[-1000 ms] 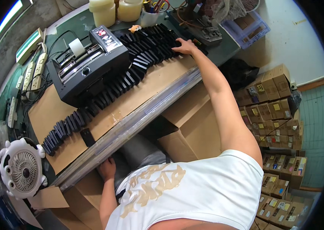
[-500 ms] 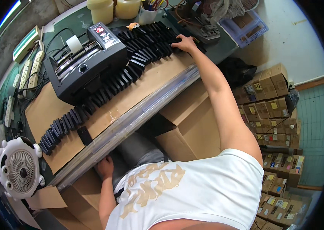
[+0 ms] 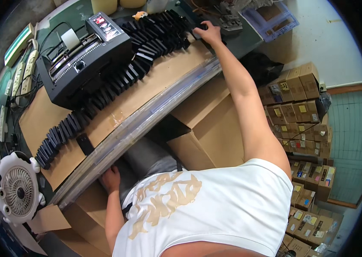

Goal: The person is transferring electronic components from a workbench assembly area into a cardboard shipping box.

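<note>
In the head view the right hand (image 3: 209, 33) reaches to the far end of the worktop (image 3: 116, 107), its fingers curled down on the last black pieces of the long row of black pieces (image 3: 116, 81). The row runs leftward from those fingers past the black machine (image 3: 82, 55); bare cardboard lies nearer than them, up to the worktop's clear-wrapped edge. The left hand (image 3: 111, 179) rests under that edge, fingers loosely bent, whether holding anything I cannot tell. A white fan (image 3: 17, 190) stands left of it.

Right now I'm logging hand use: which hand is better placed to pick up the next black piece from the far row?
Likely the right hand: it is stretched out and already on the black pieces. The left hand rests low at the table edge, apart from them.
</note>
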Demonstrator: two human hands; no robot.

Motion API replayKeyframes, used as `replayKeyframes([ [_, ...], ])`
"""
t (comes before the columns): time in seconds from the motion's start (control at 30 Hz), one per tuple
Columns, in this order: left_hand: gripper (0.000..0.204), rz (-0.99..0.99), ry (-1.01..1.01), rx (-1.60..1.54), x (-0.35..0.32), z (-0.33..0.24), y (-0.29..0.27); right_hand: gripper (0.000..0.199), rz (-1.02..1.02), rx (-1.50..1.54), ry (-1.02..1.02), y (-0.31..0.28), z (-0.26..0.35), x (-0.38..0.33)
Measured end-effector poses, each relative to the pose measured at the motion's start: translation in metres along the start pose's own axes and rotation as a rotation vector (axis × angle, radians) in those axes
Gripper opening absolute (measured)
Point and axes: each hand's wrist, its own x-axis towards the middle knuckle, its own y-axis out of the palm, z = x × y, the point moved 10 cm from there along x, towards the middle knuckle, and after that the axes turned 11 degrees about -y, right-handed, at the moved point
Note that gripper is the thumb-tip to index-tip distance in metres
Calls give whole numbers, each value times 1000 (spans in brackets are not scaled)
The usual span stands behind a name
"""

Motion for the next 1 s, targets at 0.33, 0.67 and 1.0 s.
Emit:
replayKeyframes([
  [0.33,24,110,51,37,5,2,16,44,-279,626,-10,-146,-3,-131],
  [0.67,25,132,31,-79,6,-11,4,53,77,104,125,-90,-190,-354],
  [1.0,23,150,74,-145,-11,-32,-1,63,381,-345,26,-13,-241,-300],
])
